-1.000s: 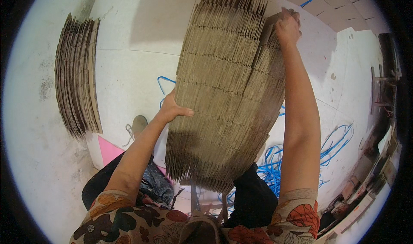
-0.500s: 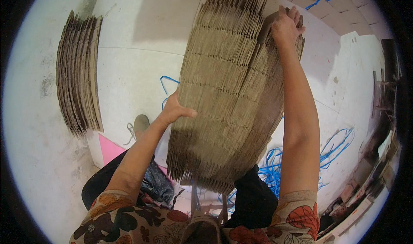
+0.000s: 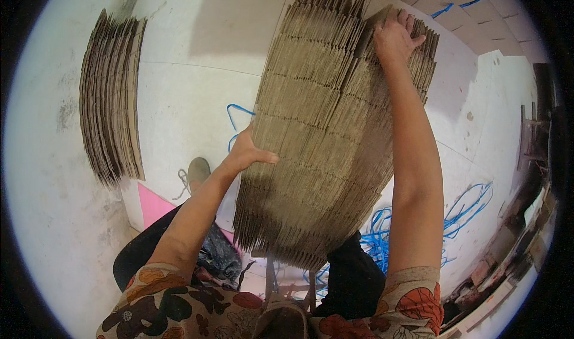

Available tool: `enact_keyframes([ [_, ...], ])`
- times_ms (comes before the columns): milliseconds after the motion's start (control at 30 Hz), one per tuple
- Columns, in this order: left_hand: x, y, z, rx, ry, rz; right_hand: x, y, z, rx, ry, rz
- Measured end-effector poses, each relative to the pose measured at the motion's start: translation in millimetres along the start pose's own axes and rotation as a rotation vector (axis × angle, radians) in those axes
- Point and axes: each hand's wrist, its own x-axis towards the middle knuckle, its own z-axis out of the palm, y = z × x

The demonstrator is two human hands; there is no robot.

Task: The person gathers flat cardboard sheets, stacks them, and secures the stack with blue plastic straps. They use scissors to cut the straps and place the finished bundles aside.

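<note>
A large stack of thin brown cardboard pieces [image 3: 311, 136], standing on edge and packed side by side, lies in front of me above my legs. My left hand [image 3: 250, 152] grips the stack's left side, thumb resting over the top edges and the other fingers out of sight. At the far right end my right hand [image 3: 396, 37] reaches over the cardboard, its fingers curled among the pieces and its thumb spread to the right. A gap parts the pieces just left of that hand, and several more pieces show to its right.
A smaller bundle of cardboard pieces [image 3: 113, 100] stands at the left on the pale floor. Tangled blue strapping [image 3: 376, 237] lies at the right, and a blue strap loop [image 3: 233, 113] sticks out beside the stack. Bundled cardboard [image 3: 460, 10] fills the far right corner. A pink sheet [image 3: 153, 206] lies near my left knee.
At the far right, more cardboard pieces now fan out to the right beyond my right hand, widening that end of the stack. My left hand keeps its place on the left side.
</note>
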Motion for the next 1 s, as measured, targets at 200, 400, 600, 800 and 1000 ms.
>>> enact_keyframes([
  [200, -2, -3, -3, -0.016, 0.012, -0.007, -7, -8, -6, 0.008, 0.125, -0.332],
  [400, 0, -8, -4, 0.048, 0.018, 0.014, -5, -3, -1, -0.027, 0.113, -0.472],
  [600, 0, -9, -7, 0.032, 0.008, -0.036, 1, -5, -2, 0.050, 0.046, -0.542],
  [800, -1, 1, -4, 0.075, 0.001, -0.066, 1, -8, -11, 0.102, 0.034, -0.590],
  [1000, -2, -3, -7, 0.056, -0.014, 0.003, -3, -20, -22, -0.055, 0.084, -0.688],
])
